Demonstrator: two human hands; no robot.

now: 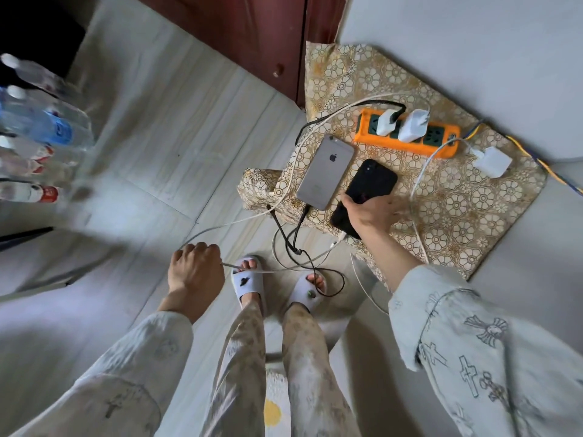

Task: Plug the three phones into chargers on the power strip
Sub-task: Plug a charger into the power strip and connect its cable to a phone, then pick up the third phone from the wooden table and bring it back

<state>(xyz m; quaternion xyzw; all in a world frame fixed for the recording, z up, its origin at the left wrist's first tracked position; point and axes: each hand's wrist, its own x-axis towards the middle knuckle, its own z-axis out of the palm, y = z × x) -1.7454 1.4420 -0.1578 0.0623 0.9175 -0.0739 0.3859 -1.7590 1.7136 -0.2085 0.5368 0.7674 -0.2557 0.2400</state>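
An orange power strip [407, 146] lies on a floral-clothed table [467, 212] with two white chargers [413, 125] plugged in. A third white charger [492, 161] lies loose on the cloth to its right, its white cable trailing down. A grey phone [325, 171] lies face down with a black cable in its lower end. My right hand [373, 212] is shut on a black phone [370, 184] beside it, a white plug at that phone's lower end. My left hand [195, 269] is shut on a white cable [284, 197] over the floor. No third phone is visible.
Water bottles [34, 127] stand blurred at the left. A dark red cabinet [252, 39] is behind the table. Black and white cables loop on the pale floor [157, 137] around my slippered feet [249, 282].
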